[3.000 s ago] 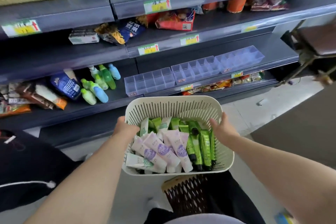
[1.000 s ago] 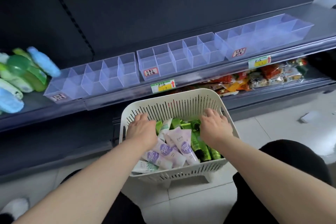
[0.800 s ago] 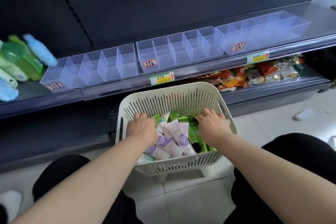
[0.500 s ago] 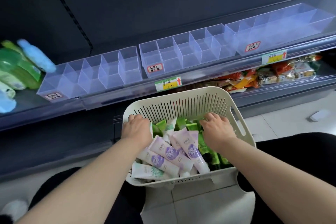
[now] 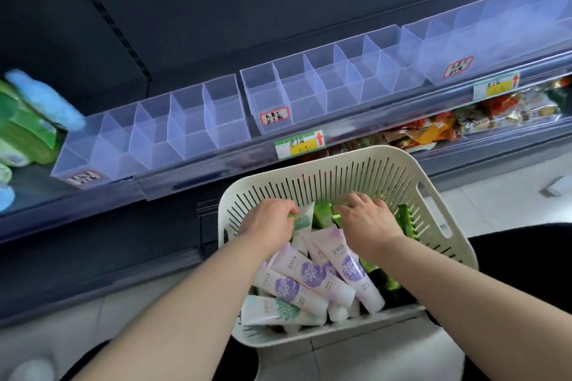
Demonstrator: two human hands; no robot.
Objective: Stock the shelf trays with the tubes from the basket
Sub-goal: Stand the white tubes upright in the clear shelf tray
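Down in the head view, a cream slotted plastic basket [image 5: 428, 195] is sitting low in front of the person, just below the front edge of a dark grey shelf [image 5: 102, 204]. All the tubes that show are lying inside it. Purple-and-white tubes [image 5: 309, 275] are piling up across the middle and near end, and green tubes [image 5: 405, 221] are crowding the right side and far end.

The left hand [image 5: 269, 221] is reaching into the far left part of the basket. Its thumb and fingers are pinching a white tube with a green print [image 5: 305, 219], which is standing up from the pile. The right hand [image 5: 368, 221] is pressing down into the green tubes at the far end with its fingers bent (their tips are hidden among the tubes, so I cannot tell whether it is grasping one or only touching them).

Three clear plastic divided trays [image 5: 309, 93] are standing end to end along the shelf, each carrying a small red-bordered label [image 5: 275, 116]. A green and yellow price tag [image 5: 298, 144] is hanging on the shelf lip under the middle tray. Blurred green and blue bottles [image 5: 28, 120] are lying left of the trays, and red and orange snack packets [image 5: 433, 130] are lying on the shelf below.
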